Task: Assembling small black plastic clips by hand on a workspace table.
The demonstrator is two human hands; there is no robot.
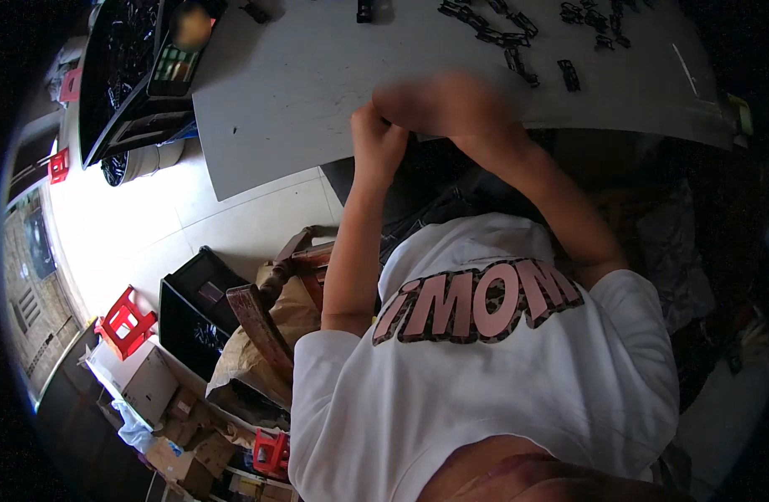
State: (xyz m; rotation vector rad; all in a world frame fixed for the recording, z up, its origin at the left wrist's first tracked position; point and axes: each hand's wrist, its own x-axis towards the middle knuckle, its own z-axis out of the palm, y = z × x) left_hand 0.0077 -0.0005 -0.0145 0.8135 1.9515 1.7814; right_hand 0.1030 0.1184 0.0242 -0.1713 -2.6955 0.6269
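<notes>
Both my hands meet at the near edge of a grey table [276, 109]. My left hand [379, 144] is closed, its fingers curled in toward the other hand. My right hand [481, 105] is smeared by blur, so its fingers cannot be read. Whatever lies between the hands is hidden. Just beyond them on the right, a small black plastic piece [570, 75] lies by itself. Farther back is a loose chain of similar black pieces [493, 36], with a cluster of black pieces [594, 17] to its right. Another black piece [364, 10] lies at the far edge.
At the left stands a black crate [108, 138] of dark glossy parts, a green-and-white tray [175, 65] beside it and a bucket [157, 161] below. A wooden chair [259, 326], a black bin [179, 309], a red stool [127, 325] and cardboard boxes [188, 460] crowd my left side.
</notes>
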